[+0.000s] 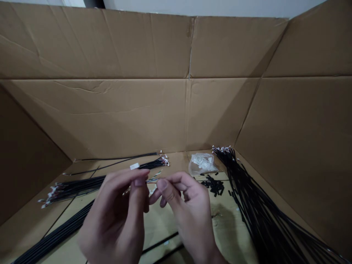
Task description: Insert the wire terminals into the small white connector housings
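The left hand pinches thin wires between thumb and forefinger; they stick out toward the right hand, whose fingers curl at their ends, whether gripping I cannot tell. Beyond the right hand lie a bag and black tubes; right of it, cables

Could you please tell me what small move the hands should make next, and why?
I would probably have the right hand gently straighten the thin wires while the left hand steadies them, since they show between both hands, spreading at different angles.
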The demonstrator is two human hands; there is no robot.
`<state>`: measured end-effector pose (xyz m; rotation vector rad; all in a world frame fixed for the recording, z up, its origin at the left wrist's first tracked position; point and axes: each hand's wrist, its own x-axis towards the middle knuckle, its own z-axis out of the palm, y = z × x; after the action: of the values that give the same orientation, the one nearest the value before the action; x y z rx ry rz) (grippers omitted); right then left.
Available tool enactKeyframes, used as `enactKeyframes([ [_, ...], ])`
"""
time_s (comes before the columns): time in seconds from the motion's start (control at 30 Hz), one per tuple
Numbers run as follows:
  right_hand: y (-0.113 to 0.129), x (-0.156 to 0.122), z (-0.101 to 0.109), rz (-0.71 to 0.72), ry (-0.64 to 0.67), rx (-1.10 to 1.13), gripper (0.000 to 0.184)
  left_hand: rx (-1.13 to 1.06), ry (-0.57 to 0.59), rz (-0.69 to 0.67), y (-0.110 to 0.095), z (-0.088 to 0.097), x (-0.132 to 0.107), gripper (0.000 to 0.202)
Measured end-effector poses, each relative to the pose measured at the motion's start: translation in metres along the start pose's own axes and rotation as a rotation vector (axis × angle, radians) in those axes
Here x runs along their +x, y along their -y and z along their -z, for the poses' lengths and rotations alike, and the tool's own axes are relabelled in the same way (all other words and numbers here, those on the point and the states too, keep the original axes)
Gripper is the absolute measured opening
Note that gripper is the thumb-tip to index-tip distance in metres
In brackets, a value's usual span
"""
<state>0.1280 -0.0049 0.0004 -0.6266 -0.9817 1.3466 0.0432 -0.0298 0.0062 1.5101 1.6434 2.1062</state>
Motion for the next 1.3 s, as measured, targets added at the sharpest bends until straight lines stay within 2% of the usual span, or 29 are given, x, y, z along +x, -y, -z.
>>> enactKeyframes([
  [0.1, -0.004, 0.009, 0.006, -0.212, 0.166, 0.169, 0.024, -0.084, 0.070, 0.054, -0.002, 0.005, 0.006, 0.007],
  [0.2, -0.009, 0.015, 0.011, -0.303, 0.253, 0.294, 0.027, -0.071, 0.173, -0.047, 0.003, 0.013, 0.013, 0.007],
  [0.3, -0.004, 0.012, 0.016, -0.250, 0.246, 0.255, 0.024, -0.037, 0.236, -0.102, 0.007, 0.019, 0.015, 0.008],
  [0.4, 0.009, 0.003, 0.019, -0.133, 0.217, 0.091, 0.023, 0.011, 0.217, -0.078, 0.004, 0.020, 0.012, 0.007],
  [0.47, 0.017, -0.003, 0.019, -0.100, 0.162, -0.040, 0.024, 0.022, 0.207, -0.051, 0.001, 0.020, 0.008, 0.006],
  [0.53, 0.021, -0.007, 0.016, -0.066, 0.116, -0.137, 0.019, 0.028, 0.215, -0.039, -0.001, 0.020, 0.005, 0.005],
  [0.67, 0.020, -0.008, 0.012, 0.012, 0.098, -0.190, 0.011, 0.033, 0.217, -0.036, -0.002, 0.020, 0.006, 0.005],
  [0.9, 0.017, -0.005, 0.009, -0.048, 0.146, -0.141, 0.012, 0.040, 0.270, -0.099, 0.003, 0.020, 0.017, 0.006],
  [1.03, 0.014, -0.003, 0.009, -0.080, 0.165, -0.095, 0.011, 0.056, 0.291, -0.075, 0.010, 0.026, 0.021, 0.008],
  [1.1, 0.013, -0.001, 0.010, -0.092, 0.182, -0.071, 0.011, 0.090, 0.330, -0.115, 0.015, 0.029, 0.024, 0.006],
  [1.2, 0.012, 0.002, 0.012, -0.082, 0.191, -0.125, 0.009, 0.132, 0.378, -0.191, 0.019, 0.032, 0.029, 0.007],
  [1.3, 0.013, 0.004, 0.015, -0.101, 0.230, -0.187, 0.009, 0.126, 0.399, -0.176, 0.018, 0.032, 0.033, 0.012],
])
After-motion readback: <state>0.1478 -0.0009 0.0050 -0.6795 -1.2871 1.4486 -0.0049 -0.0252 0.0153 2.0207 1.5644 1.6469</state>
